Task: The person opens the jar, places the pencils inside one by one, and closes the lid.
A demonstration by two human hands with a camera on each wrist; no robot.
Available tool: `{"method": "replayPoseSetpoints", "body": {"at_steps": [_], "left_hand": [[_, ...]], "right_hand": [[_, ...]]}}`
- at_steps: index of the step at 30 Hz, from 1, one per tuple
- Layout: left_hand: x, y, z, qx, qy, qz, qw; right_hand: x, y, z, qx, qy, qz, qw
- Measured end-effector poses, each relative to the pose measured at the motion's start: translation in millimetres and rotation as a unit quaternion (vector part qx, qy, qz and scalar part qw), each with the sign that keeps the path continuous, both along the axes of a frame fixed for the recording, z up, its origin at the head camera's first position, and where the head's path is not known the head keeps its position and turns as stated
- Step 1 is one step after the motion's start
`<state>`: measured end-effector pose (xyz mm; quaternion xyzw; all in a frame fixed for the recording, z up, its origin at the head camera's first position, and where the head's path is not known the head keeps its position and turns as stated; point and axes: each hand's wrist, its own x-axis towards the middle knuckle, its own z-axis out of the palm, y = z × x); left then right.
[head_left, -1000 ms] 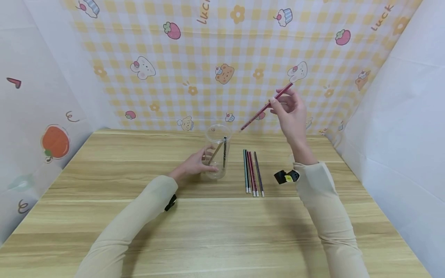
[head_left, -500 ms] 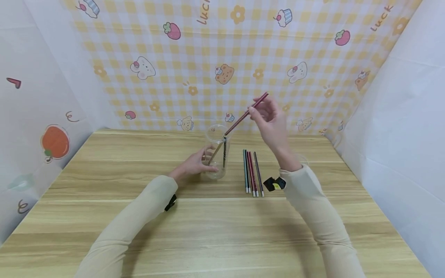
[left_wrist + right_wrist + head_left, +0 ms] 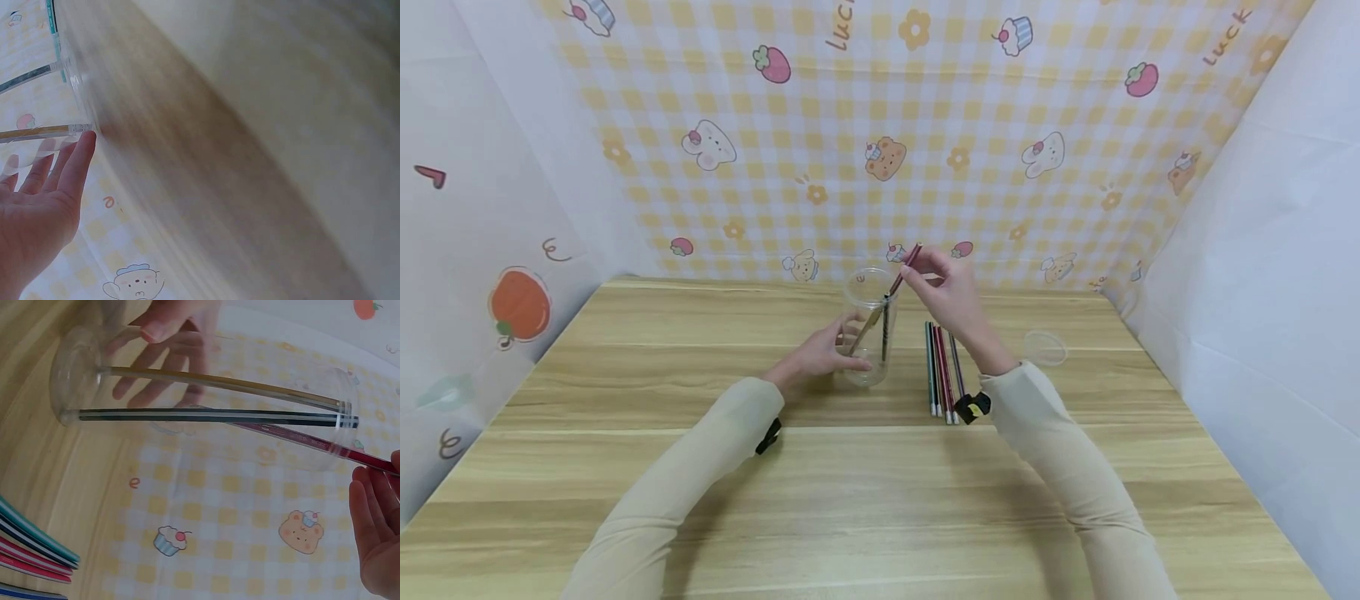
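Note:
A tall clear plastic cup stands upright on the table, and my left hand holds its side with thumb and fingers around it. Inside lean a yellow pencil and a dark pencil, both also partly visible in the left wrist view. At the rim, my right hand pinches a red pencil near its upper end. That pencil slants down through the cup's mouth, its lower part inside. Several pencils lie side by side right of the cup, partly behind my right wrist.
A clear round lid lies on the wooden table, right of my right forearm. Behind the table hangs a yellow checked cloth, with white cloth walls at both sides.
My right hand has moved left and down with the red pencil, whose lower end has passed from outside the cup into its mouth. My left hand has stayed on the cup.

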<state>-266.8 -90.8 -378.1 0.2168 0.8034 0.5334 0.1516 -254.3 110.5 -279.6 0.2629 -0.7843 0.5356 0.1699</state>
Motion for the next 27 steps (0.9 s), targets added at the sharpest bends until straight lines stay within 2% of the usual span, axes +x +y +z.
{"method": "replayPoseSetpoints", "body": {"at_steps": [3, 5, 12, 14, 27], "left_hand": [[-1.4, -0.4, -0.8, 0.003, 0.000, -0.002, 1.0000], [-3.0, -0.7, -2.9, 0.005, 0.002, -0.003, 1.0000], [-19.3, -1.8, -25.8, -0.001, 0.012, 0.008, 0.9999], [-20.6, -1.5, -28.5, -0.004, 0.015, 0.012, 0.9998], [-19.7, -1.7, -29.2, -0.005, 0.027, 0.011, 0.9996]], "right_hand": [[0.1, -3.2, -2.9, 0.016, 0.015, -0.002, 1.000], [6.3, -6.8, 0.5, 0.023, 0.030, -0.006, 0.999], [6.2, -10.0, -1.4, 0.031, 0.066, -0.019, 0.997], [6.0, -9.9, -2.5, 0.028, 0.072, -0.021, 0.997], [6.4, -11.1, -9.3, 0.008, 0.081, -0.019, 0.997]]}}
